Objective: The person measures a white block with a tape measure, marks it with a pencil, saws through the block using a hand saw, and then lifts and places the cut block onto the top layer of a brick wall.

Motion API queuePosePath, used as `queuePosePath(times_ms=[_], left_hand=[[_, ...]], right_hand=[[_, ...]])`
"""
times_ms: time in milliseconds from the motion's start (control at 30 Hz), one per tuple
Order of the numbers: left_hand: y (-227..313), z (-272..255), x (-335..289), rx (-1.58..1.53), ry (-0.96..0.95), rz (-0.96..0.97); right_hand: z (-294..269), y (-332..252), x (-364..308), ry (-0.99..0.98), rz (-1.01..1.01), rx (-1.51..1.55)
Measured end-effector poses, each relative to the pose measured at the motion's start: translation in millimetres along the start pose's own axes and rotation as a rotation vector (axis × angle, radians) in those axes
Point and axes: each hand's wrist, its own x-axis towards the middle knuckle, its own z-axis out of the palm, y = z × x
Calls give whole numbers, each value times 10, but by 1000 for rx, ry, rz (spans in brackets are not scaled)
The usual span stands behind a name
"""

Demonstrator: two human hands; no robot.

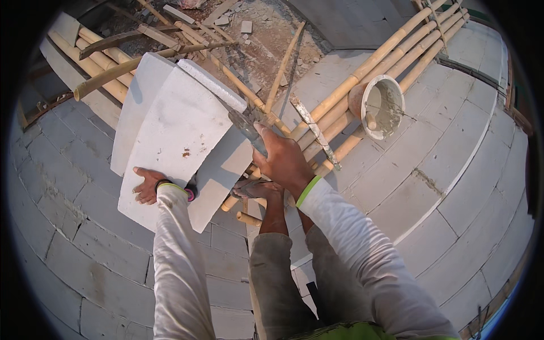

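Observation:
A large white lightweight concrete block [170, 136] lies tilted on other pale blocks in front of me. My left hand [148, 186] rests flat on its near left corner, fingers spread. In my right hand [280, 158] is what looks like a handsaw [248, 131], its grip bluish and worn. The saw's far end meets the block's right edge, beside a narrow strip of block [212, 85] along that edge. A thin dark gap runs between strip and block. Most of the blade cannot be made out. Another white block [141, 93] sits beneath, at the left.
Bamboo poles [362, 76] run diagonally to the far right, with a mortar-crusted bucket [384, 107] on them. A mortar-smeared stick [314, 131] lies across the poles. Grey block walls [85, 226] flank me. Rubble and broken pieces [246, 27] cover the ground ahead. My feet stand on bamboo.

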Motion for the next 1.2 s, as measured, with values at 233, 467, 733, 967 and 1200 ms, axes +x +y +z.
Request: queuePosePath(times_ms=[233, 467, 733, 967, 1200], left_hand=[[66, -78, 46, 47, 26, 22], [-58, 137, 51, 2, 43, 10], [70, 6, 66, 8, 66, 95], [173, 72, -57, -22, 86, 235], [249, 43, -50, -39, 104, 285]], right_hand=[[-652, 102, -1393, -11, -104, 6], [-14, 260, -290, 68, -114, -77], [-554, 155, -1069, -76, -55, -89], [120, 177, -329, -91, -32, 44], [-616, 201, -1471, -1, -183, 54]])
